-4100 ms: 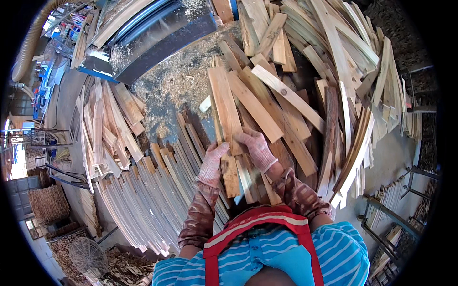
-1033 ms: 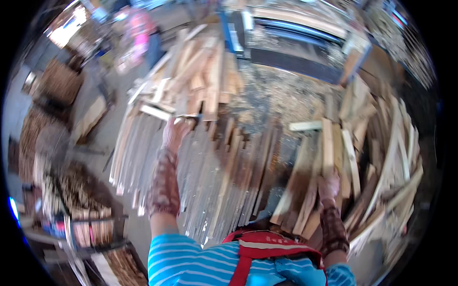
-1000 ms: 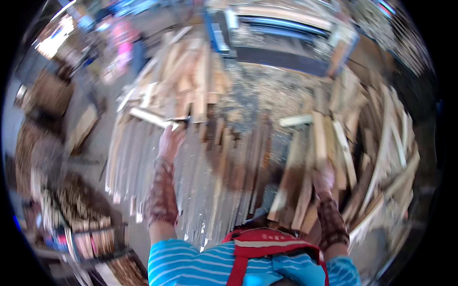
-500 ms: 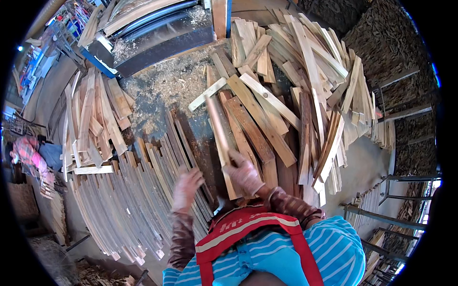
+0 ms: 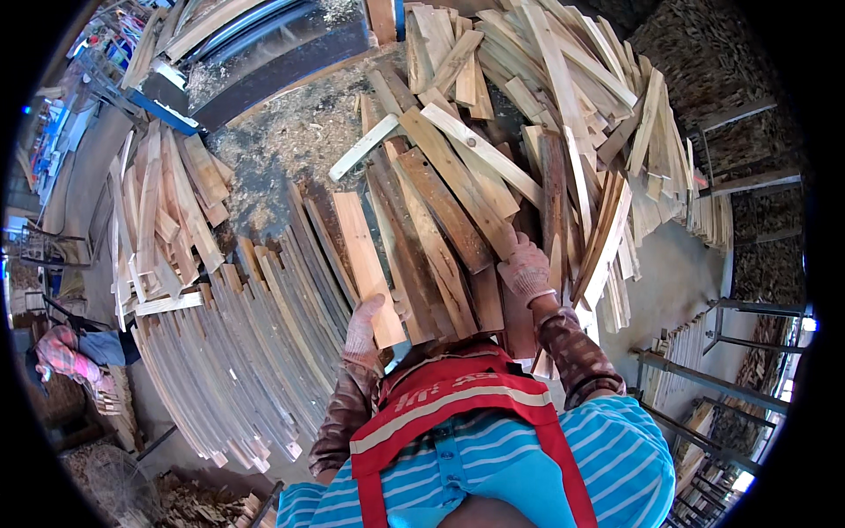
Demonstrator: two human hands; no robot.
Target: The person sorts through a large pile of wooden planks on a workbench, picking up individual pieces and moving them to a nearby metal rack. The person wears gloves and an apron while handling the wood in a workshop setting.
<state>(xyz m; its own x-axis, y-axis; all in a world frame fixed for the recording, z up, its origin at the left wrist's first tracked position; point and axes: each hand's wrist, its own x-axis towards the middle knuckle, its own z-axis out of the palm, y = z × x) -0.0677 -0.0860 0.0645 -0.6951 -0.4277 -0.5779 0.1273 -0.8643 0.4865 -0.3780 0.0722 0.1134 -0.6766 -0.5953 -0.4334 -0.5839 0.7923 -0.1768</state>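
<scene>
Watching from over here, the writing catches my eye first: pale lettering across the red cloth apron (image 5: 458, 385) with a cream band, creased and upside down in spots, so I won't try spelling it out. Apron's over a blue-and-white striped shirt (image 5: 607, 449), btw. Now the wood: a flat, smooth tan wooden board (image 5: 362, 255) is in the left hand (image 5: 362, 333), which wears a thin pinkish-white knit glove. That hand is wrapped round the near end, thumb on one side and fingertips poking out past the other edge, so yeah, properly grasped. Long axis runs mostly front to back, near end toward the apron, far end tipped a bit to the left. It's sitting between a row of narrow greyish wooden strips (image 5: 255, 343) on the left and a spread of loose brown planks (image 5: 444, 211) on the right. The right hand (image 5: 526, 269), same kind of glove, is out at the near ends of those planks with its fingers curled; can't tell if it's gripping one or just resting there. Further off there's a short whitish wooden batten (image 5: 363, 147) lying diagonally beside scattered pale sawdust (image 5: 290, 145).
</scene>
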